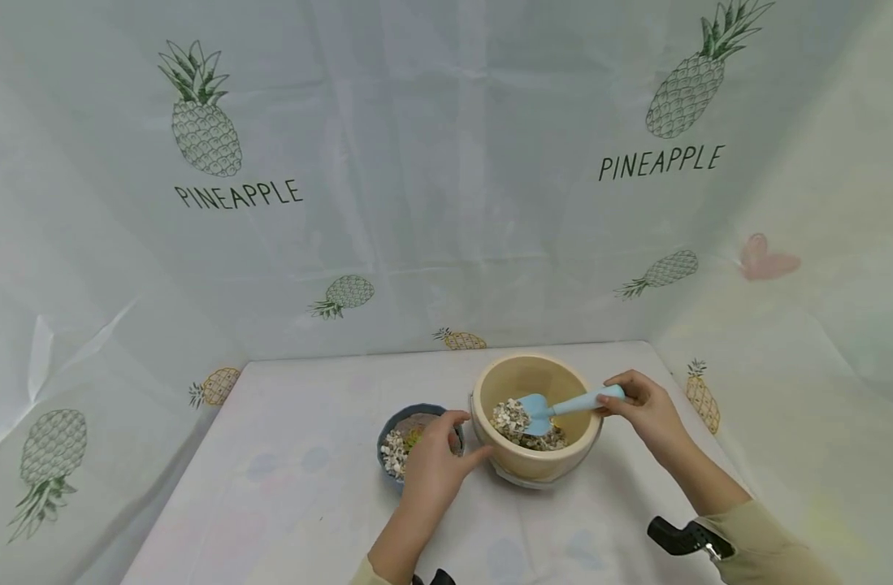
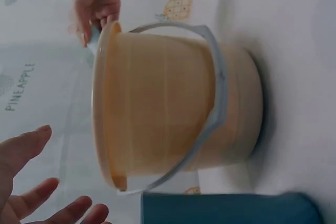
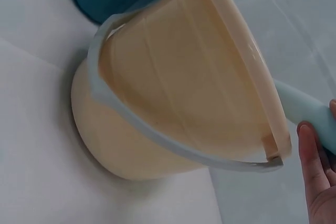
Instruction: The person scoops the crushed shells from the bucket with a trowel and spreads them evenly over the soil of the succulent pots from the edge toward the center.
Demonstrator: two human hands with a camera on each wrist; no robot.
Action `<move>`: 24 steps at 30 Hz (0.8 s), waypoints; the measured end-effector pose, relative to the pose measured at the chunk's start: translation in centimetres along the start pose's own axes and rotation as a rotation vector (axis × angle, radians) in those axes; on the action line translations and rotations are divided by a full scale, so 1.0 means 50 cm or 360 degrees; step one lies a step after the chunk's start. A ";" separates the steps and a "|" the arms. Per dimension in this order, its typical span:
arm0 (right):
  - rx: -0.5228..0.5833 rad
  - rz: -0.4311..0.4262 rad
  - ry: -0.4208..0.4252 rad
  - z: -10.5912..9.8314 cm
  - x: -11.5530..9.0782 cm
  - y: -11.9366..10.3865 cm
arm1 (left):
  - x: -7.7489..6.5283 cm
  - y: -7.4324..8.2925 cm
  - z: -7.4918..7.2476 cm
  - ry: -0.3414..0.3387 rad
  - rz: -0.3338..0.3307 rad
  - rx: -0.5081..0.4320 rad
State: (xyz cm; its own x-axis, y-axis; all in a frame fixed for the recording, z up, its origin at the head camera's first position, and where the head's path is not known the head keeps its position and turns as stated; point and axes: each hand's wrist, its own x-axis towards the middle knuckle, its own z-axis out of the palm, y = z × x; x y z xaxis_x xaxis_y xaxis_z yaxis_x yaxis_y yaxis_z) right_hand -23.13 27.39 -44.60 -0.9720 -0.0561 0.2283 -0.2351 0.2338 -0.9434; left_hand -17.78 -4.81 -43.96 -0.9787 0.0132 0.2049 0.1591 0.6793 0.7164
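Note:
A cream bucket [image 1: 530,463] with a grey handle [image 2: 220,82], lowered along its side, stands upright and holds pale pebbles [image 1: 541,441] at its bottom. My right hand [image 1: 649,410] pinches the grip of a light blue toy shovel [image 1: 579,402]. The shovel's blade lies inside the bucket's mouth, with a heap of pebbles [image 1: 509,416] at its tip. My left hand [image 1: 433,461], fingers spread and holding nothing, hovers between the bucket and a dark blue bowl [image 1: 383,451]. White pebbles [image 1: 396,455] and some yellow-green bits [image 1: 413,437] show in the bowl, partly hidden by that hand.
Both containers rest on a table with a pale patterned cover [image 1: 292,496]. A pineapple-print sheet [image 1: 446,179] hangs behind the table and along both sides. Black wrist-camera mounts [image 1: 683,536] sit at the sleeves.

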 end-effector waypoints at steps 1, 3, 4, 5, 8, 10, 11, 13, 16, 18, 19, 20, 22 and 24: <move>0.0002 0.0004 0.0012 0.001 -0.001 -0.002 | -0.001 -0.003 -0.005 0.0024 -0.0003 0.0014; 0.0017 0.0011 0.0029 0.003 -0.004 -0.005 | -0.004 -0.009 -0.018 0.0076 0.0002 0.0042; 0.0029 0.0011 0.0038 0.004 -0.005 -0.006 | -0.006 -0.014 -0.024 0.0106 -0.0004 0.0061; 0.0039 0.0011 0.0047 0.005 -0.006 -0.007 | -0.008 -0.019 -0.030 0.0138 -0.0012 0.0073; 0.0068 -0.0002 0.0079 0.008 -0.008 -0.009 | -0.011 -0.038 -0.047 0.0196 -0.0015 0.0073; 0.0087 -0.0012 0.0113 0.009 -0.010 -0.010 | -0.012 -0.052 -0.058 0.0219 -0.0001 0.0047; 0.0097 -0.0018 0.0130 0.010 -0.010 -0.010 | -0.012 -0.060 -0.063 0.0227 0.0009 0.0032; 0.0127 -0.0030 0.0165 0.011 -0.011 -0.011 | -0.011 -0.077 -0.072 0.0233 0.0031 -0.0017; 0.0169 -0.0038 0.0221 0.013 -0.010 -0.012 | -0.011 -0.106 -0.083 0.0219 0.0014 -0.0118; 0.0216 -0.0042 0.0257 0.016 -0.010 -0.015 | -0.010 -0.128 -0.089 0.0193 -0.0036 -0.0213; 0.0240 -0.0051 0.0271 0.019 -0.009 -0.017 | -0.010 -0.139 -0.091 0.0178 -0.0071 -0.0258; 0.0276 -0.0058 0.0280 0.023 -0.008 -0.020 | -0.009 -0.152 -0.092 0.0162 -0.0098 -0.0305; 0.0361 -0.0075 0.0296 0.031 -0.006 -0.027 | -0.010 -0.175 -0.094 0.0130 -0.0158 -0.0405; 0.0436 -0.0089 0.0311 0.042 -0.005 -0.032 | -0.011 -0.194 -0.092 0.0095 -0.0208 -0.0505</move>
State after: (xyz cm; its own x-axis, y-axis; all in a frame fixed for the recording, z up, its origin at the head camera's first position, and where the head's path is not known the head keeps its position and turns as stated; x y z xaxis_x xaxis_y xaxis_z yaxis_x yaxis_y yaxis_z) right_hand -22.51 25.00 -43.64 -0.9453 0.1318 0.2984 -0.3053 -0.0354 -0.9516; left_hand -18.17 -14.79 -47.94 -0.9857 -0.1083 0.1294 0.0742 0.4102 0.9089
